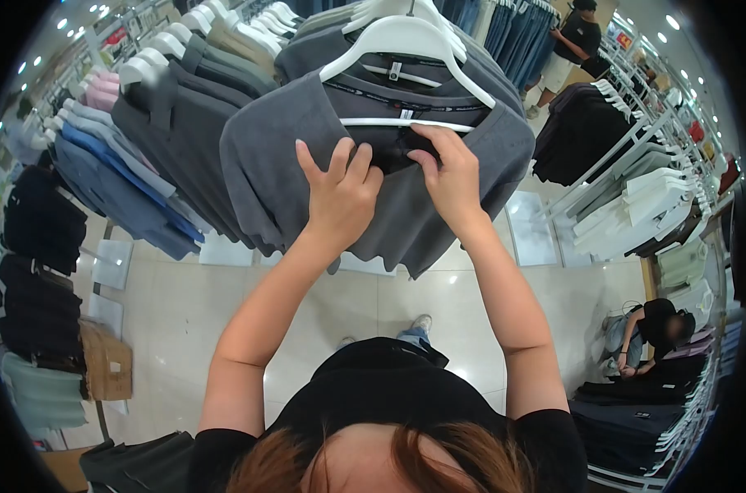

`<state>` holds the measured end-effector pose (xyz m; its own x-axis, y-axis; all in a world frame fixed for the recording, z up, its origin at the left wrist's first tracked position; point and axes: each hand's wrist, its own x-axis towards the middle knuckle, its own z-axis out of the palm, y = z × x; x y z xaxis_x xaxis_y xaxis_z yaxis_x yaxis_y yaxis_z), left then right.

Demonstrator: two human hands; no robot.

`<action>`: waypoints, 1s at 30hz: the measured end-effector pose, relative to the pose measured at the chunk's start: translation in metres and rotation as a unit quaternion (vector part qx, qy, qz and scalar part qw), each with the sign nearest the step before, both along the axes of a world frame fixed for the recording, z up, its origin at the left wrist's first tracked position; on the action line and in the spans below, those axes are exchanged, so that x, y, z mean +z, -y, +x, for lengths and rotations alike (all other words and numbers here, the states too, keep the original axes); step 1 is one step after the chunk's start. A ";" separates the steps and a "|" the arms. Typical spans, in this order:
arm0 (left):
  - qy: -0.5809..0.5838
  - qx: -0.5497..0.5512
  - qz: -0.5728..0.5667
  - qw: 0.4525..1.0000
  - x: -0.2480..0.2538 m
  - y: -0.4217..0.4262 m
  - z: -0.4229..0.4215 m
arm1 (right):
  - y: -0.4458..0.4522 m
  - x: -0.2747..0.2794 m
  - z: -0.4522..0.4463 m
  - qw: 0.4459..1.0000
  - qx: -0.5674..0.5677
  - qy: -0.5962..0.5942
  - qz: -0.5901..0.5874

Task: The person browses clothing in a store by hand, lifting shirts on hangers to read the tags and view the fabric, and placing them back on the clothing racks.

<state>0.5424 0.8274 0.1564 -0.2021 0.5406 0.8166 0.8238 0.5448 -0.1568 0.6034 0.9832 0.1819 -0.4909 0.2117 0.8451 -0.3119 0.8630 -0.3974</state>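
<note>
A dark grey long-sleeved shirt (373,222) hangs on a white hanger (414,37) in front of me, its neckline pulled low below the hanger's bar. At the left side of the neck opening, my left hand (342,193) has its inner fingers curled onto the fabric, with the little finger stretched away; its thumb is hidden. My right hand (453,168) is on the opening's right side, thumb and forefinger closing on the dark cloth just under the bar. Inside the collar shows a small white label (406,114).
More dark grey garments (184,140) and blue shirts (118,164) hang at left. Jeans (504,33) hang behind. Black garments (586,123) and white ones (636,205) fill a right rack. One person (578,41) stands far right; another (656,333) crouches lower right. A cardboard box (107,361) sits left.
</note>
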 end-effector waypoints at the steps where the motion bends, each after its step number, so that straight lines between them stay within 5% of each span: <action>1: -0.001 -0.008 0.004 1.000 0.003 0.002 0.002 | -0.002 0.009 0.003 0.999 -0.016 -0.034 0.040; 5: 0.019 -0.078 -0.010 0.997 0.017 0.006 -0.002 | -0.035 0.062 0.012 0.964 -0.154 -0.157 0.148; 8: 0.077 -0.105 -0.030 0.991 0.022 0.004 -0.005 | -0.068 0.073 0.008 0.989 -0.057 0.117 0.071; 18: 0.279 -0.102 0.206 0.932 0.097 -0.016 0.016 | -0.034 0.127 0.046 0.961 -0.176 0.107 0.187; 22: 0.316 -0.016 0.145 0.938 0.087 -0.017 0.024 | 0.003 0.108 0.077 0.952 -0.186 0.152 0.191; 24: 0.541 -0.150 0.208 0.801 0.077 -0.011 0.021 | 0.013 0.091 0.089 0.954 -0.173 0.181 0.164; 26: 0.731 -0.233 0.251 0.590 0.073 -0.001 0.019 | 0.020 0.075 0.099 0.955 -0.160 0.208 0.136; 29: 0.545 -0.138 0.270 0.782 0.042 -0.004 0.046 | 0.028 0.059 0.110 0.954 -0.142 0.245 0.096; 30: 0.356 -0.184 0.224 0.889 0.032 -0.001 0.053 | 0.031 0.056 0.114 0.951 -0.139 0.263 0.085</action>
<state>0.5953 0.8281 0.1889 -0.6298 0.3306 0.7029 0.7632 0.0952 0.6391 0.7172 0.9526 0.2382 -0.7999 0.2774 0.5321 0.1402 0.9486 -0.2837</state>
